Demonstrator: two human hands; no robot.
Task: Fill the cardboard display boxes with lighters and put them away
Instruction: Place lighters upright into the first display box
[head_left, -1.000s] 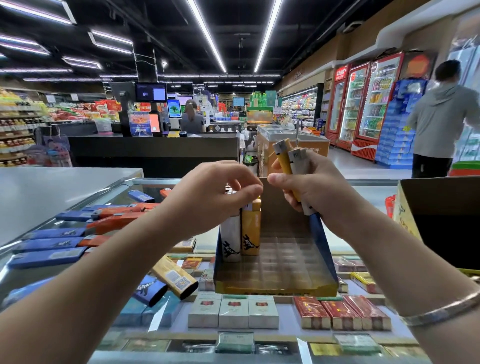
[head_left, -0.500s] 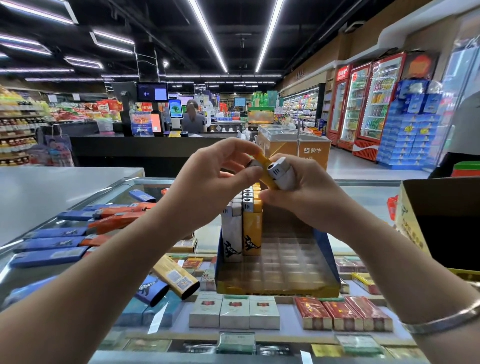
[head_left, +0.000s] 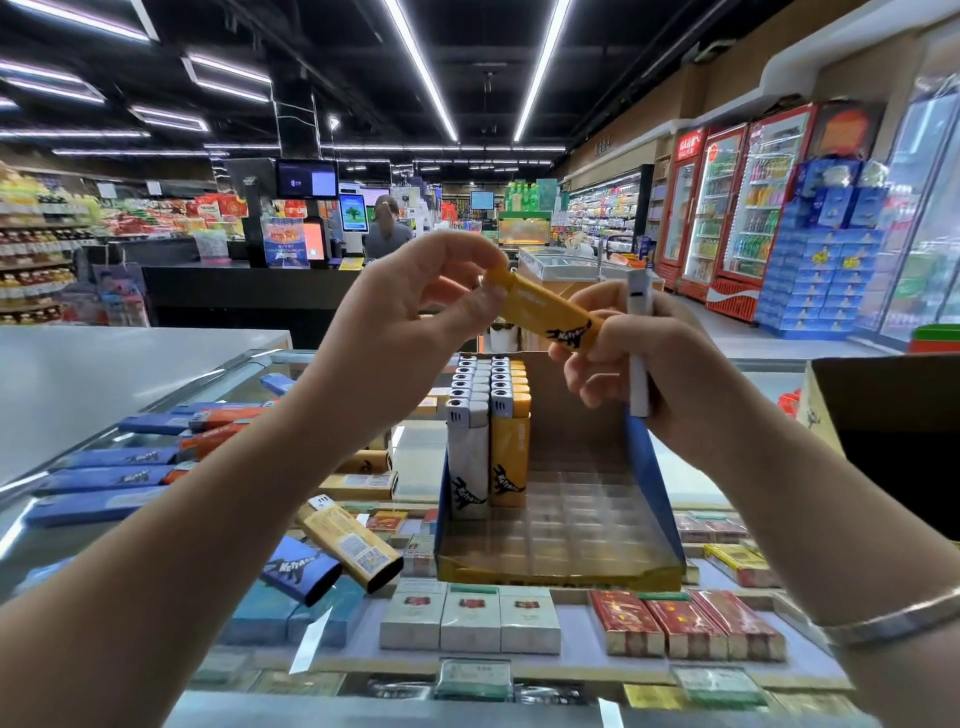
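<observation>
In the head view, the left hand (head_left: 415, 312) pinches the top end of a yellow lighter (head_left: 543, 314), which lies tilted across to the right hand (head_left: 649, 358). The right hand touches its lower end and grips an upright white lighter (head_left: 639, 343). Below both hands, on the glass worktop (head_left: 727, 478), stands the cardboard display box (head_left: 561, 569) with two rows of lighters (head_left: 488, 415) at its left. Left of the left hand lie loose blue and orange lighters (head_left: 130, 457); right of the right hand stands an open carton (head_left: 893, 415).
</observation>
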